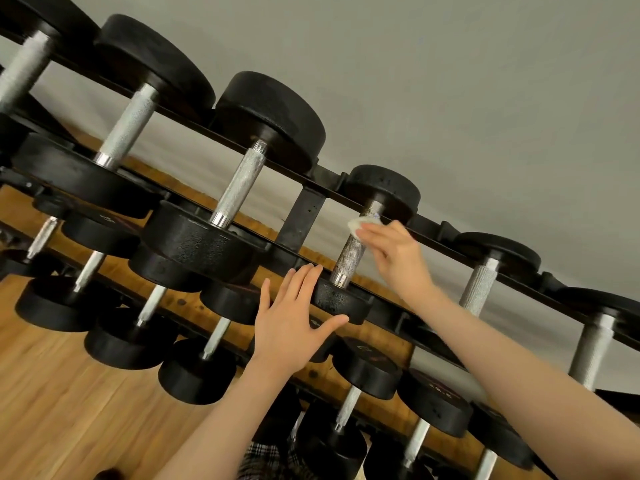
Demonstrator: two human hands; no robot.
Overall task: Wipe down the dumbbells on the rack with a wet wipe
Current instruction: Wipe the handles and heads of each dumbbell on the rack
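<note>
a wood-plank floor [52, 393] and a plain grey wall [450, 81] frame a black dumbbell rack [304, 209] that runs slantwise through the tilted view, from upper left to lower right. nearest, two bare forearms reach up from the bottom edge, with a bit of plaid cloth [266, 459] between them. the left hand [294, 320] is spread flat, fingers apart, its fingertips and thumb resting against the near black head of a small dumbbell [349, 258] on the top tier. that dumbbell lies across the rails, its long axis running from the near head, low and left, up to the far head by the wall, the knurled steel grip between them. the right hand [394, 254] pinches a white wet wipe [360, 225] against the upper part of that grip, just below the far head. larger dumbbells sit alongside to the left, others to the right, all parallel. lower tiers hold more, their handles pointing the same way.
</note>
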